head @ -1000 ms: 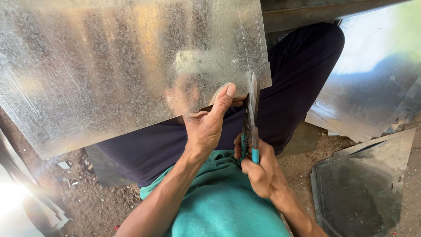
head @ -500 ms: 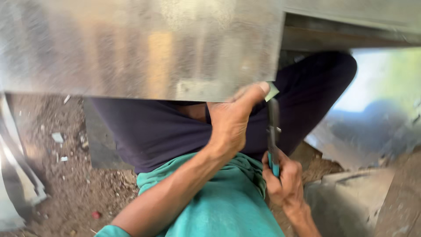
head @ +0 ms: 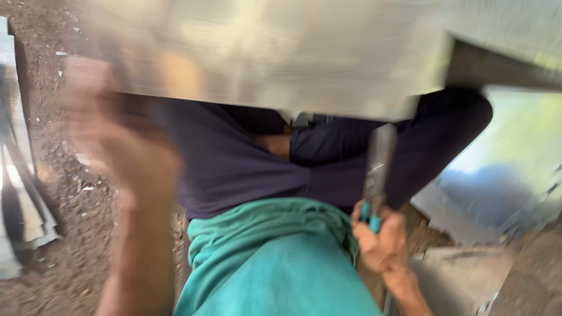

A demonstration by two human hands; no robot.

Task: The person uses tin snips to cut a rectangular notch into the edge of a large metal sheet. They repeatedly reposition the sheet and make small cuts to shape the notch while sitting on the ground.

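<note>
Right grip: the right hand is closed round the teal handles of a pair of tin snips, fingers wrapped tight, blades pointing up and away from the wrist.
Snips: the blades rise from that fist toward the near edge of the metal sheet; whether they touch it is lost in blur.
Left hand: the left hand is well off to the left of the snips, badly smeared (little more than a tan shape), under the sheet's near left edge; I cannot tell whether its fingers are spread or closed, or whether it holds anything.
Sheet: large, grey, galvanised, lying across the person's lap above both hands.
Between the hands: dark navy trousers and, nearer, a teal shirt.
Right of the fist: more shiny sheet pieces on the ground.
Far left of the grip: strips of metal offcuts lying on the bare dirt.
</note>
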